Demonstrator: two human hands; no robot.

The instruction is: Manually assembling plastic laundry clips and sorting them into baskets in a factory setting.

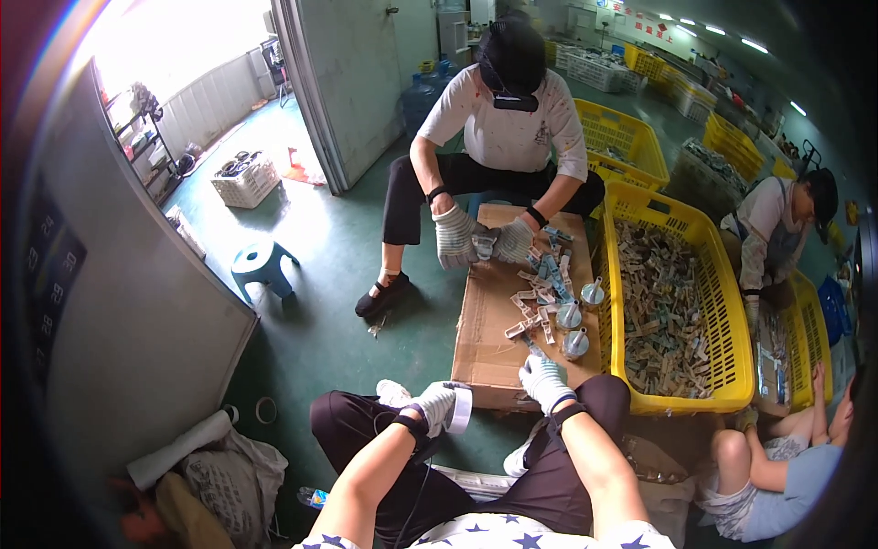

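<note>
A white roll [461,410] stands on edge in the left hand [434,405]. A small greyish piece [533,347] juts from the right hand [546,381] toward loosely heaped white and blue clips [551,272].

Background, left side.
Blue stool [262,265] upright on green floor [338,334], white crate [245,186] farther back; blue jugs [418,108] beside grey door [370,87]; pale sack [240,480] slumped, bottle [313,497] near.

White glare from doorway [187,50], dark corners
</note>
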